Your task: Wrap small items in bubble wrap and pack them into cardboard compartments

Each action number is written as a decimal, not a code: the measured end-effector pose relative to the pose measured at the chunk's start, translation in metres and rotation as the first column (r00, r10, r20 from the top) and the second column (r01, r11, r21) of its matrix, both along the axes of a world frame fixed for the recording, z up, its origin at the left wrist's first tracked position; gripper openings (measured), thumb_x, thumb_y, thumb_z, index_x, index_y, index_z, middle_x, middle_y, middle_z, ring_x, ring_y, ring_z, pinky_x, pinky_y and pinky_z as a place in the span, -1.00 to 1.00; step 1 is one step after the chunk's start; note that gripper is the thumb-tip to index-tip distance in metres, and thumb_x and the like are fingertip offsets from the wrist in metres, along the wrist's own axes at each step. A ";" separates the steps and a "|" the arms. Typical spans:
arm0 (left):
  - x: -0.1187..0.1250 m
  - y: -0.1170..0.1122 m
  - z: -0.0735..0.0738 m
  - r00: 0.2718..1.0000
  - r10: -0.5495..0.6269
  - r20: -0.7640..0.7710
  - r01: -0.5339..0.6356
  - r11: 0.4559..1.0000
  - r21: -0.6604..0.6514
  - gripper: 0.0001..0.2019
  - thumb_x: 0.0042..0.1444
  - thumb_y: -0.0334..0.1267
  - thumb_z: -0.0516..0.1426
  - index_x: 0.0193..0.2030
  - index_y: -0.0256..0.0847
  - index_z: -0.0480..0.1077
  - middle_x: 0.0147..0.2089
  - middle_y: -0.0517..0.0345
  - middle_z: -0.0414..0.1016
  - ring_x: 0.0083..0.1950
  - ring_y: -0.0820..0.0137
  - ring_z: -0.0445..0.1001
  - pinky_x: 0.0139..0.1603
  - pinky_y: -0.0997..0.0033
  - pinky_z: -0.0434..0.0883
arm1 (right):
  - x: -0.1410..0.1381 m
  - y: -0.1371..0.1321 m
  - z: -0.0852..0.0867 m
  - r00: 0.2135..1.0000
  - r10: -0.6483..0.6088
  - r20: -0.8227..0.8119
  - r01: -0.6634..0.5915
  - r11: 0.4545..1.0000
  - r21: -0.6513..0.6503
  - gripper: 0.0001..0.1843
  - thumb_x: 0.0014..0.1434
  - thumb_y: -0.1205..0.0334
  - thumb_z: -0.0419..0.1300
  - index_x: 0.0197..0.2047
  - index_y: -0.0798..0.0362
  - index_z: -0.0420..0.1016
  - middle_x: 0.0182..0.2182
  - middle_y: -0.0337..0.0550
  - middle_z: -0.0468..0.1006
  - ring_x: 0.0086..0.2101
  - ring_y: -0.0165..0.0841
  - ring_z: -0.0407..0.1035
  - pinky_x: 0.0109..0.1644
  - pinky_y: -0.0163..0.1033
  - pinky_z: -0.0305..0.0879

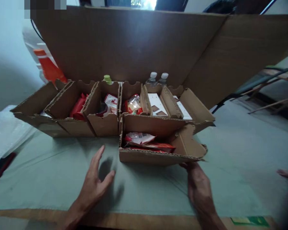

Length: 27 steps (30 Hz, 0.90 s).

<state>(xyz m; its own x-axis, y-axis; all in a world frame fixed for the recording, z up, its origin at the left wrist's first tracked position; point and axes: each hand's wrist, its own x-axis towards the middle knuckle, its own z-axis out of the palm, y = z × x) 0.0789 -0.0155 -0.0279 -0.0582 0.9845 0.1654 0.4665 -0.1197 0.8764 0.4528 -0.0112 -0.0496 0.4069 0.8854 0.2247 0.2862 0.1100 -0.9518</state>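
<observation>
In the front box (156,157), packets (144,139)

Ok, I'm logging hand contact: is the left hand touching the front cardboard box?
No, green cloth shows between the left hand and the front cardboard box.

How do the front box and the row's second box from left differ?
The front box lies crosswise; the row box has its short end toward the person. The front box shows red and white packets; the row box, red packaging. The right hand is at the front box; neither hand touches the row box. Both are open-topped brown cardboard.
</observation>
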 end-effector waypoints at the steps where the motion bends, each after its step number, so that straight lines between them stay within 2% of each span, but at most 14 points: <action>1: 0.017 0.007 0.001 0.997 -0.057 0.054 0.056 0.998 0.006 -0.27 0.24 -0.09 0.22 0.50 -0.03 0.07 0.51 -0.15 0.19 0.45 -0.03 0.29 0.44 -0.21 0.25 | -0.011 -0.005 -0.001 0.999 0.043 -0.016 -0.043 0.999 0.006 -0.44 0.30 -0.24 0.13 0.15 -0.01 0.54 0.03 0.01 0.63 -0.02 -0.07 0.53 0.07 0.01 0.44; 4: 0.051 0.028 0.005 0.972 -0.147 0.186 0.150 0.989 -0.002 -0.25 0.17 -0.10 0.22 0.47 -0.16 0.10 0.41 -0.21 0.30 0.40 -0.02 0.35 0.41 -0.19 0.28 | -0.038 -0.011 0.002 0.994 0.112 -0.011 -0.112 0.994 0.006 -0.35 0.27 -0.23 0.18 0.28 -0.02 0.42 0.16 0.06 0.55 0.04 -0.07 0.50 0.11 0.00 0.41; 6: 0.061 0.029 0.006 0.964 -0.147 0.221 0.154 0.988 -0.016 -0.33 0.16 -0.12 0.21 0.39 -0.20 0.20 0.32 -0.19 0.38 0.33 0.01 0.41 0.38 -0.13 0.32 | -0.047 -0.016 0.004 0.994 0.105 0.027 -0.105 0.994 0.004 -0.32 0.26 -0.21 0.21 0.32 -0.02 0.37 0.17 0.06 0.53 0.07 -0.07 0.46 0.15 0.00 0.39; 9: 0.064 0.013 0.006 0.966 -0.132 0.220 0.143 0.989 -0.033 -0.41 0.17 -0.13 0.21 0.33 -0.19 0.26 0.26 -0.14 0.42 0.30 0.05 0.42 0.38 -0.07 0.30 | -0.048 -0.033 0.001 0.991 0.096 0.093 -0.096 0.995 -0.004 -0.35 0.28 -0.15 0.21 0.33 -0.03 0.35 0.16 0.05 0.52 0.13 -0.06 0.40 0.22 0.02 0.31; 14: 0.057 -0.005 0.003 0.955 -0.131 0.267 0.158 0.984 -0.084 -0.35 0.19 -0.09 0.21 0.39 -0.15 0.19 0.31 -0.13 0.39 0.35 0.06 0.38 0.39 -0.02 0.30 | -0.028 -0.052 -0.007 0.994 0.053 0.095 -0.049 0.998 -0.044 -0.37 0.29 -0.12 0.23 0.34 -0.07 0.32 0.19 0.05 0.48 0.13 -0.08 0.40 0.20 0.02 0.33; 16: 0.054 -0.004 -0.001 0.955 -0.095 0.283 0.128 0.987 -0.101 -0.31 0.19 -0.08 0.22 0.43 -0.14 0.14 0.38 -0.15 0.33 0.36 0.06 0.38 0.37 -0.02 0.32 | -0.019 -0.049 -0.007 0.995 0.055 0.081 -0.050 0.997 -0.062 -0.40 0.29 -0.13 0.22 0.30 -0.06 0.34 0.16 0.04 0.50 0.10 -0.10 0.43 0.16 -0.01 0.37; 18: 0.053 -0.002 -0.004 0.961 -0.070 0.267 0.105 0.987 -0.121 -0.29 0.19 -0.07 0.22 0.44 -0.14 0.13 0.40 -0.16 0.31 0.36 0.04 0.38 0.37 -0.04 0.32 | -0.016 -0.043 -0.005 0.988 0.129 0.088 -0.120 0.988 -0.101 -0.44 0.27 -0.16 0.23 0.22 -0.05 0.40 0.10 0.03 0.55 0.08 -0.10 0.45 0.13 -0.04 0.40; 21: 0.057 -0.001 -0.005 0.975 -0.083 0.206 0.113 0.984 -0.135 -0.35 0.20 -0.06 0.20 0.40 -0.15 0.22 0.32 -0.13 0.41 0.35 0.01 0.38 0.39 -0.07 0.29 | -0.020 -0.034 0.000 0.964 0.228 0.134 -0.205 0.965 -0.164 -0.43 0.22 -0.18 0.26 0.18 -0.04 0.45 0.04 0.04 0.60 0.06 -0.07 0.48 0.11 -0.03 0.42; 24: 0.067 0.003 -0.005 0.978 -0.096 0.187 0.118 0.987 -0.112 -0.38 0.18 -0.09 0.20 0.38 -0.15 0.27 0.25 -0.09 0.48 0.33 0.01 0.41 0.39 -0.04 0.31 | -0.024 -0.027 0.003 0.968 0.189 0.167 -0.164 0.975 -0.150 -0.40 0.24 -0.17 0.24 0.24 -0.04 0.42 0.07 0.07 0.59 0.11 -0.04 0.45 0.19 0.02 0.38; 27: 0.075 0.011 -0.011 0.971 -0.129 0.201 0.149 0.985 -0.084 -0.34 0.18 -0.10 0.21 0.41 -0.16 0.24 0.29 -0.12 0.47 0.33 0.02 0.42 0.38 -0.03 0.33 | -0.019 -0.024 0.000 0.975 0.133 0.179 -0.111 0.986 -0.128 -0.38 0.22 -0.18 0.26 0.24 -0.03 0.43 0.07 0.07 0.60 0.12 -0.03 0.45 0.23 0.04 0.37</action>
